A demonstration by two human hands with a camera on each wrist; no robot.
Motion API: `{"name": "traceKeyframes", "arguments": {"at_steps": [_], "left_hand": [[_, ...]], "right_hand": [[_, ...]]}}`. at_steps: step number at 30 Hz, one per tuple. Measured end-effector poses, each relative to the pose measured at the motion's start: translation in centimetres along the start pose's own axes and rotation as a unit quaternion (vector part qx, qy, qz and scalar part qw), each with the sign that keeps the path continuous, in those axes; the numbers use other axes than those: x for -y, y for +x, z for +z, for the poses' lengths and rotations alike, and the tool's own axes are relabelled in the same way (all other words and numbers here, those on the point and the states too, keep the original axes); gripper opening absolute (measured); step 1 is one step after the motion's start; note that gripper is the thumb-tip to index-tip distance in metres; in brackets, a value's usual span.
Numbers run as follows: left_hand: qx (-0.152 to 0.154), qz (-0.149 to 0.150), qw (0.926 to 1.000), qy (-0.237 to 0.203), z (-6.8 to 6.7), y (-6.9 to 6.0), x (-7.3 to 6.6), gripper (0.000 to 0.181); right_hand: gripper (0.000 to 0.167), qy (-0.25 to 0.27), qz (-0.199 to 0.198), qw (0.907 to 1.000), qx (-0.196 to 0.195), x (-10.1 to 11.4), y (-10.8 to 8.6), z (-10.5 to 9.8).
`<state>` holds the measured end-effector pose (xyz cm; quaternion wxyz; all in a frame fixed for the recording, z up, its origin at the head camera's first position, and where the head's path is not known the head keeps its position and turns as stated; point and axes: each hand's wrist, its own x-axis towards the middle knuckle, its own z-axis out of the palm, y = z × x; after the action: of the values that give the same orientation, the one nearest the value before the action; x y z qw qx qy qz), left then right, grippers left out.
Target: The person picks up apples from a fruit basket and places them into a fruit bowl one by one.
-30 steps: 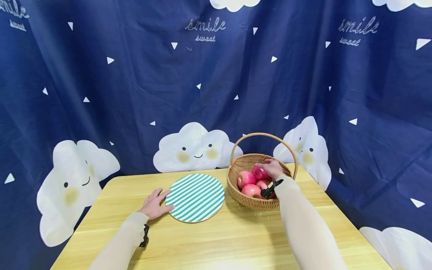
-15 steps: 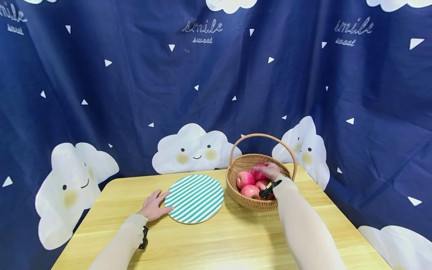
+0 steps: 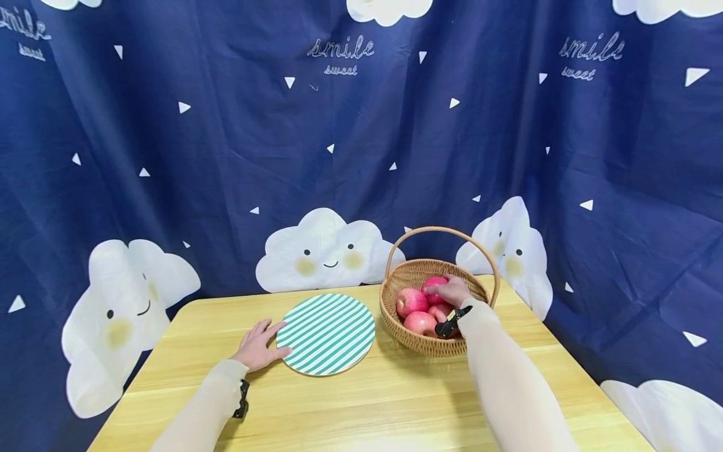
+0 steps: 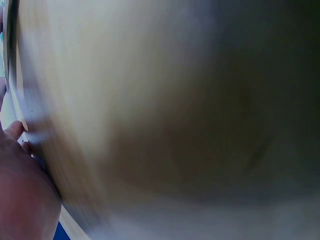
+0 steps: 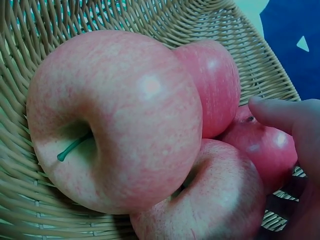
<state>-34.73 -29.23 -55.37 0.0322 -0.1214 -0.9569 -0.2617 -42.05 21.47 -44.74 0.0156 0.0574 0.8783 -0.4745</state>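
Note:
My left hand (image 3: 258,346) rests at the left edge of a round flat board (image 3: 326,334) with green and white diagonal stripes, its spread thumb and fingertips touching the rim. The left wrist view is mostly blurred tabletop, with part of the hand (image 4: 25,185) at its left side. Inside a wicker basket (image 3: 415,342), my right hand (image 3: 454,291) holds a glossy, deep red round fruit (image 3: 433,287). In the right wrist view the thumb (image 5: 280,115) lies against this fruit (image 5: 265,152); the other fingers are in shadow. Paler apples (image 5: 115,120) lie beside it.
The basket's tall arched handle (image 3: 440,228) rises over the right hand. Basket and board stand on a light wooden table (image 3: 350,408). Directly behind the table hangs a dark blue curtain (image 3: 254,125) printed with clouds.
The head view has shifted slightly. My right hand stays at the deep red fruit, with its fingers moved only a little; the left hand keeps its place at the board.

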Motion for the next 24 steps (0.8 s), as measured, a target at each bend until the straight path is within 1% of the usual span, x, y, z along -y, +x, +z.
{"name": "traceKeyframes", "arguments": {"at_steps": [2,7,9,13,16,18,21,24], "left_hand": [[0.0,0.003,1.0,0.0,-0.1,0.0,-0.1,0.086],[-0.002,0.011,0.9999,-0.003,-0.1,-0.3,-0.5,0.085],[-0.002,0.008,0.9999,-0.007,-0.1,-0.4,-0.6,0.086],[-0.003,0.005,1.0,-0.007,-0.3,-0.5,-0.9,0.084],[0.002,-0.001,1.0,-0.007,-0.3,-0.4,-0.8,0.084],[0.008,-0.003,1.0,-0.005,-0.2,-0.2,-0.6,0.085],[0.009,-0.007,0.9999,-0.002,0.3,0.2,0.2,0.088],[0.014,-0.012,0.9998,0.003,0.1,0.1,0.0,0.087]], "right_hand": [[0.078,-0.019,-0.006,0.9998,-0.006,-0.2,0.0,0.0],[0.081,-0.033,-0.021,0.9992,-0.013,-0.1,-0.3,-0.1],[0.083,-0.037,-0.026,0.9988,-0.016,-0.1,-0.4,-0.1],[0.083,-0.026,-0.04,0.9986,-0.02,-0.1,-0.7,-0.1],[0.083,-0.018,-0.052,0.9981,-0.026,-0.3,-1.0,-0.2],[0.083,-0.013,-0.06,0.9977,-0.029,-0.5,-1.1,-0.2],[0.083,-0.008,-0.068,0.9971,-0.033,-0.8,-1.1,-0.3],[0.084,0.009,-0.066,0.9974,-0.029,-1.0,-1.0,-0.3]]}}
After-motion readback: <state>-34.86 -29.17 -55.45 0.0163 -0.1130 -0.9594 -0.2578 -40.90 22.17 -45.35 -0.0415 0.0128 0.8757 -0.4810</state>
